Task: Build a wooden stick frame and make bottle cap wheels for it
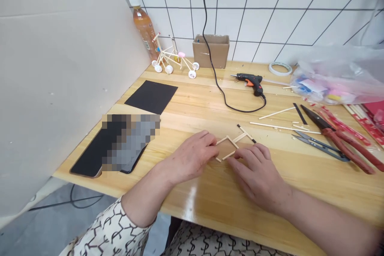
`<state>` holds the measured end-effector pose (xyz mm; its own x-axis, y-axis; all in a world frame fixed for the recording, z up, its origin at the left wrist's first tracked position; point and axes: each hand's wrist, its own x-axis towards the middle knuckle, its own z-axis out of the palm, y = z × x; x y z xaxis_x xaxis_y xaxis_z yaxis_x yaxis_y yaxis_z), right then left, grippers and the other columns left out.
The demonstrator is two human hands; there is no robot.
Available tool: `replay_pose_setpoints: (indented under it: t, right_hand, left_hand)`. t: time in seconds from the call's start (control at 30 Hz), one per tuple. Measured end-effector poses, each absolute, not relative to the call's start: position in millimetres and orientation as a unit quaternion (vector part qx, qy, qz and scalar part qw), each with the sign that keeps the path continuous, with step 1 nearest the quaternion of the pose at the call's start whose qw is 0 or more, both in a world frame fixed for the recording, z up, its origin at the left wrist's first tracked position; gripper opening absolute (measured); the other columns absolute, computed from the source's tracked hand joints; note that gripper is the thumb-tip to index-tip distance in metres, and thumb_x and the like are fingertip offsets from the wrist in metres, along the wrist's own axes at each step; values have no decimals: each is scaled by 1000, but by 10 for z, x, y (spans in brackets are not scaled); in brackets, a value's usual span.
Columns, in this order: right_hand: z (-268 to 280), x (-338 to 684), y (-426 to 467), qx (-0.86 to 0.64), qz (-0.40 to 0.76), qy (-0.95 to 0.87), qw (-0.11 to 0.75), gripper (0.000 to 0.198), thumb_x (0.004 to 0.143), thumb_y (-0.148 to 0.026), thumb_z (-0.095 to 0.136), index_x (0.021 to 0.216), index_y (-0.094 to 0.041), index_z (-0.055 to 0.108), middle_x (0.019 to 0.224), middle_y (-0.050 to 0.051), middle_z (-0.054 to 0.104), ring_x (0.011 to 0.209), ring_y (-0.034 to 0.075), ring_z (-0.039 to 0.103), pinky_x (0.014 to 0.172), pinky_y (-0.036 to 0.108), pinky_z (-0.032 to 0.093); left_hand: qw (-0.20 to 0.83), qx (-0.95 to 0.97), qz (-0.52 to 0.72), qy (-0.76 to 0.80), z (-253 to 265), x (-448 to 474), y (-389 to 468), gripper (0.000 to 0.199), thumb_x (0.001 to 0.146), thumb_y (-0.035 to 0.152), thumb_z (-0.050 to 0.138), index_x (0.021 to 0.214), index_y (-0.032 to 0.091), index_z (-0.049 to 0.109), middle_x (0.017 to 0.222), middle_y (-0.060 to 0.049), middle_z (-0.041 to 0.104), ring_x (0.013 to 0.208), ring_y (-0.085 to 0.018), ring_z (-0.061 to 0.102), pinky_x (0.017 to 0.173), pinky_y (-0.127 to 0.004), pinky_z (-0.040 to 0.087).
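On the wooden table a small frame of thin wooden sticks [233,141] lies between my hands. Its outline is roughly a square, with a gap at the corner nearest me. Short sticks join the far side to a crossbar [246,133] that has black ends. My left hand [193,153] is closed, fingertips pinched on the frame's left stick. With fingers bent together, my right hand [255,170] grips the stick on the near right side; its fingertips partly cover that stick.
A black hot glue gun [250,82] with its cord lies behind the frame. Scissors [339,140], thread snips [321,148] and loose sticks [285,128] are at right. Two phones [90,152] and a black sheet [151,97] lie left. A wheeled stick model [168,57], bottle [144,28] and cardboard box [211,54] stand behind.
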<state>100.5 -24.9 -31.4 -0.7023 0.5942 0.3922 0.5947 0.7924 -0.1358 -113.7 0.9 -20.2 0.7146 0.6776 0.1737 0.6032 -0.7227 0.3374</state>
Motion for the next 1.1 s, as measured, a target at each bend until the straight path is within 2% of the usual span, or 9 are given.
replay_pose_setpoints:
  t: [0.23, 0.43, 0.53, 0.63, 0.73, 0.9, 1.0, 1.1]
  right_hand:
    - [-296, 1023, -269, -325, 14, -914, 244, 26, 81, -7, 44, 99, -13, 61, 87, 10, 58, 83, 21, 47, 77, 39, 34]
    - [-154, 1078, -302, -342, 109, -875, 323, 21, 87, -26, 47, 103, -16, 56, 91, 9, 57, 84, 20, 47, 75, 38, 37]
    - [-112, 1114, -289, -337, 156, -860, 351, 15, 89, -24, 44, 93, -18, 57, 84, 7, 57, 80, 18, 48, 74, 37, 37]
    - [-87, 1171, -238, -341, 196, -837, 382, 18, 91, -22, 39, 83, -19, 55, 75, 4, 57, 74, 16, 49, 72, 35, 37]
    - [-33, 1261, -162, -359, 209, -819, 397, 18, 92, -25, 39, 83, -20, 54, 73, 2, 56, 72, 15, 50, 71, 33, 38]
    - [97, 1430, -70, -400, 231, -787, 408, 22, 93, -26, 38, 80, -20, 54, 73, 2, 57, 71, 14, 52, 69, 29, 41]
    - [86, 1485, -68, -429, 235, -768, 414, 22, 93, -27, 38, 78, -20, 53, 69, 0, 55, 67, 13, 51, 64, 26, 42]
    - [-10, 1495, -88, -444, 256, -752, 414, 20, 92, -27, 40, 77, -20, 53, 68, -1, 54, 65, 12, 51, 61, 24, 42]
  left_hand:
    - [102, 912, 122, 379, -175, -1121, -107, 18, 80, 1, 43, 80, 15, 54, 88, -6, 55, 82, -18, 47, 73, -31, 42]
    - [106, 913, 171, 356, -79, -928, -185, 17, 83, 4, 40, 86, 16, 51, 82, -4, 57, 76, -17, 49, 71, -31, 43]
    - [118, 917, 184, 333, -1, -767, -187, 17, 83, 5, 41, 90, 16, 51, 86, -4, 58, 78, -17, 49, 72, -30, 43]
    - [151, 909, 226, 316, 119, -608, -140, 14, 86, 8, 39, 84, 16, 51, 83, -4, 58, 77, -16, 50, 70, -28, 43]
    - [224, 864, 306, 331, 246, -440, -69, 14, 87, 13, 41, 78, 17, 51, 76, -2, 57, 72, -14, 50, 67, -26, 41]
    - [430, 692, 418, 401, 307, -152, 15, 6, 81, 21, 54, 77, 16, 54, 67, 2, 53, 63, -10, 46, 60, -22, 39]
    - [562, 569, 436, 412, 221, -58, 48, 15, 75, 29, 61, 75, 16, 54, 60, 5, 48, 55, -8, 41, 53, -20, 35]
    - [623, 512, 427, 409, 94, -52, 74, 19, 71, 30, 65, 70, 13, 56, 60, 4, 50, 57, -7, 42, 55, -19, 34]
